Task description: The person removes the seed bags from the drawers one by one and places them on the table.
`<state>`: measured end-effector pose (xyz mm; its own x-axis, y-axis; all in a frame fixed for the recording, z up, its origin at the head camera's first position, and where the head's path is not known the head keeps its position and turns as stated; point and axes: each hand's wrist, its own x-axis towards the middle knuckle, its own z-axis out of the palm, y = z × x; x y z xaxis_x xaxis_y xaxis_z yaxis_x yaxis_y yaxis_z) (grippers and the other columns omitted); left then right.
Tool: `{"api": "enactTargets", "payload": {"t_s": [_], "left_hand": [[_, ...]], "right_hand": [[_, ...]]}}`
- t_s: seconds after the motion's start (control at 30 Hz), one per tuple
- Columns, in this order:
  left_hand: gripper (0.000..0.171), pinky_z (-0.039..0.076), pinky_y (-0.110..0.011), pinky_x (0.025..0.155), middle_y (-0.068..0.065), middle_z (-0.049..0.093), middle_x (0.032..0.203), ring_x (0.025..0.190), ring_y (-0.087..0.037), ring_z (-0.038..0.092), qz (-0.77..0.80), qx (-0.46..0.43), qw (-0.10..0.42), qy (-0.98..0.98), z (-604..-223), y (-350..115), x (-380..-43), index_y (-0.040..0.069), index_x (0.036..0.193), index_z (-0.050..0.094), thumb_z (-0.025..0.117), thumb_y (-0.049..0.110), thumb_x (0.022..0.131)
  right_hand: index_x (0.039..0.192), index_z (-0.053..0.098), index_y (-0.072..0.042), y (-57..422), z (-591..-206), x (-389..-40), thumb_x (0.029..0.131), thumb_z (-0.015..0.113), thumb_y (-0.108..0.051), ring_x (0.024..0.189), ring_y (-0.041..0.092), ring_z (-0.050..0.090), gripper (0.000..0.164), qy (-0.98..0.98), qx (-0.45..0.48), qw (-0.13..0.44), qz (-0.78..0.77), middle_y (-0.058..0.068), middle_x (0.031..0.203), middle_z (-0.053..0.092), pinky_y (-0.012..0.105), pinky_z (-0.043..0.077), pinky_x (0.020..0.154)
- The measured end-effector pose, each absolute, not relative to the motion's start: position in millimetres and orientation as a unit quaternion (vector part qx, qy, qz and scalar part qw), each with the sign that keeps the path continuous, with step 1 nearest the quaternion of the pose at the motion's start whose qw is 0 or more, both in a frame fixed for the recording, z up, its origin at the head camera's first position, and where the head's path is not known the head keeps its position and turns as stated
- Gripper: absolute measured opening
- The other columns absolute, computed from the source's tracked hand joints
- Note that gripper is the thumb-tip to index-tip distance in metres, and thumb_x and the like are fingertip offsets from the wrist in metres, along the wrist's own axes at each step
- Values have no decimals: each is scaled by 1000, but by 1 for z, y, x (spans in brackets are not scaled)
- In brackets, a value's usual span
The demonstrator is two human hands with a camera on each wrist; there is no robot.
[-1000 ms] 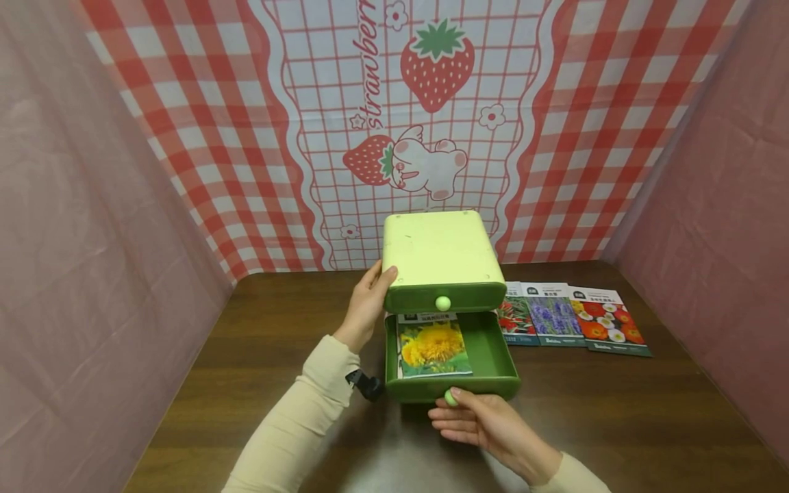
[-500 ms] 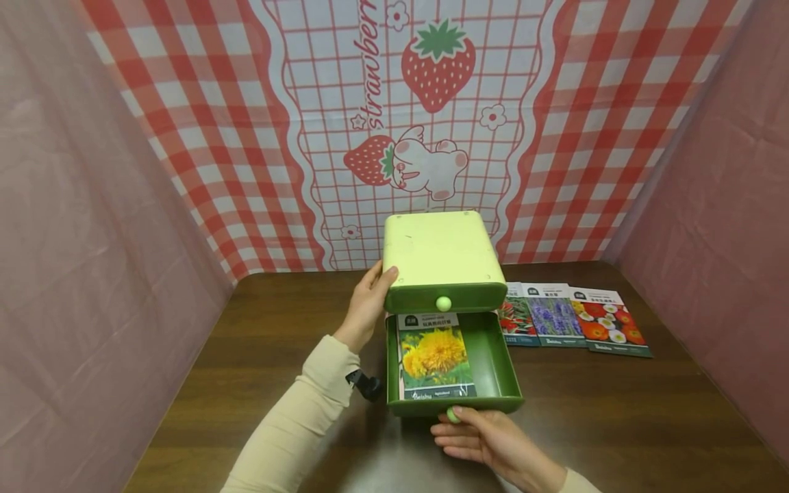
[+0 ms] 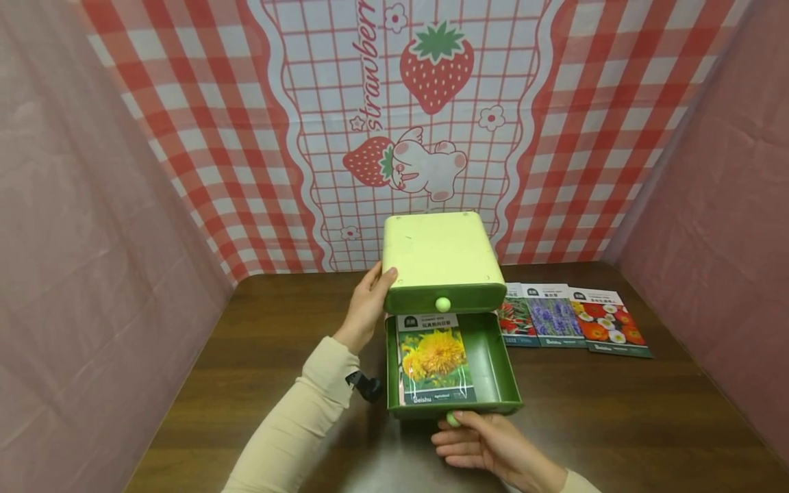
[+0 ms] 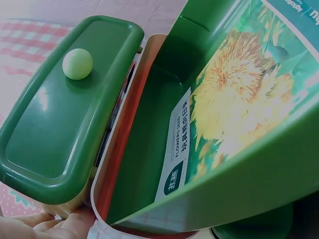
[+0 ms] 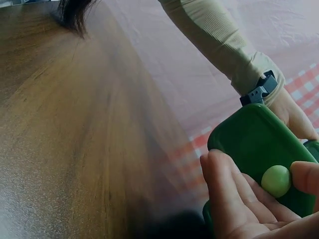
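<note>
A pale yellow storage box with green drawers (image 3: pixel 440 250) stands at the back of the table. My left hand (image 3: pixel 365 305) grips its left side, thumb at the front corner. Below the shut top drawer (image 3: pixel 413 298), a green drawer (image 3: pixel 490 363) is pulled well out. My right hand (image 3: pixel 493 441) pinches this drawer's round light green knob (image 3: pixel 453 418) between thumb and forefinger; the other fingers stretch below it. Inside lies a seed packet (image 3: pixel 434 356) with yellow flowers, left of the middle. In the left wrist view, the packet (image 4: pixel 229 84) lies face up.
To the right of the box lie three more seed packets: red flowers (image 3: pixel 518 320), purple flowers (image 3: pixel 557 318) and orange-white flowers (image 3: pixel 610 323). The packet with red flowers is partly hidden by the box. A checked strawberry cloth (image 3: pixel 431 164) hangs behind the brown table (image 3: pixel 277 329).
The drawer has slid further out toward me with my right hand on its knob, showing more of the yellow-flower packet. My left hand has stayed on the box.
</note>
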<state>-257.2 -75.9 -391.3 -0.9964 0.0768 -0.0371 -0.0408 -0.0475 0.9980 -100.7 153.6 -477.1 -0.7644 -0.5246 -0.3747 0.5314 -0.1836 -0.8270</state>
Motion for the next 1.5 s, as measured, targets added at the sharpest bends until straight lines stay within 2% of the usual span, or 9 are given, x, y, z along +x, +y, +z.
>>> {"api": "enactTargets", "payload": {"t_s": [0.2, 0.33, 0.43, 0.6, 0.87, 0.97, 1.13, 1.4, 1.5], "left_hand": [[71, 30, -45, 119, -4, 28, 161, 145, -25, 33, 724, 14, 46, 688, -391, -77, -258, 23, 156, 27, 56, 49, 97], [70, 31, -44, 119, -6, 27, 162, 145, -26, 33, 723, 14, 54, 688, -388, -77, -257, 19, 157, 24, 54, 45, 99], [68, 32, -45, 118, -9, 26, 162, 145, -28, 33, 720, 15, 60, 692, -379, -77, -251, 16, 157, 23, 53, 40, 101], [67, 31, -44, 119, -10, 26, 162, 146, -28, 31, 716, 20, 58, 695, -364, -76, -237, 12, 157, 23, 51, 37, 102], [69, 29, -45, 120, -10, 25, 162, 148, -29, 29, 714, 22, 58, 698, -361, -76, -234, 13, 157, 22, 51, 39, 101], [69, 29, -45, 120, -10, 24, 162, 148, -29, 27, 713, 23, 58, 698, -361, -76, -235, 13, 157, 21, 51, 40, 101], [70, 28, -45, 120, -10, 24, 162, 149, -28, 26, 715, 24, 56, 697, -361, -76, -235, 12, 157, 21, 52, 39, 101], [69, 28, -46, 120, -9, 24, 163, 149, -29, 26, 714, 24, 58, 697, -362, -77, -234, 13, 157, 21, 51, 40, 101], [70, 28, -47, 120, -10, 23, 163, 149, -29, 25, 714, 26, 58, 697, -364, -77, -234, 13, 158, 21, 51, 40, 101]], "right_hand": [[122, 59, 12, 153, -476, -98, 102, 48, -39, 91, 19, 74, 56, 558, -16, 373, -741, 15, 105, 74, 33, 60, 83], [109, 68, 2, 153, -474, -95, 102, 49, -28, 85, 15, 74, 36, 550, -63, 381, -741, 7, 96, 76, 29, 60, 77], [103, 70, -4, 154, -468, -94, 102, 49, -17, 80, 12, 74, 25, 551, -102, 363, -744, 2, 90, 77, 27, 60, 73], [100, 69, -4, 158, -447, -99, 102, 50, -14, 77, 10, 72, 22, 587, -150, 298, -737, 1, 89, 76, 27, 60, 72], [101, 59, 17, 172, -407, -112, 102, 53, -17, 75, 9, 69, 35, 704, -185, 152, -669, -3, 86, 73, 32, 61, 68], [100, 61, 14, 176, -394, -117, 101, 54, -19, 74, 12, 68, 33, 745, -178, 100, -634, -2, 84, 72, 34, 60, 66], [97, 66, 2, 180, -378, -128, 100, 58, -18, 74, 16, 68, 22, 789, -179, 22, -587, 4, 85, 71, 35, 60, 66], [99, 68, -16, 177, -373, -150, 98, 61, -22, 76, 6, 64, 10, 853, -188, -70, -481, 0, 91, 70, 27, 56, 67], [101, 69, -18, 174, -380, -160, 98, 62, -21, 76, 4, 61, 9, 879, -197, -97, -423, -1, 95, 71, 25, 51, 64]]}}
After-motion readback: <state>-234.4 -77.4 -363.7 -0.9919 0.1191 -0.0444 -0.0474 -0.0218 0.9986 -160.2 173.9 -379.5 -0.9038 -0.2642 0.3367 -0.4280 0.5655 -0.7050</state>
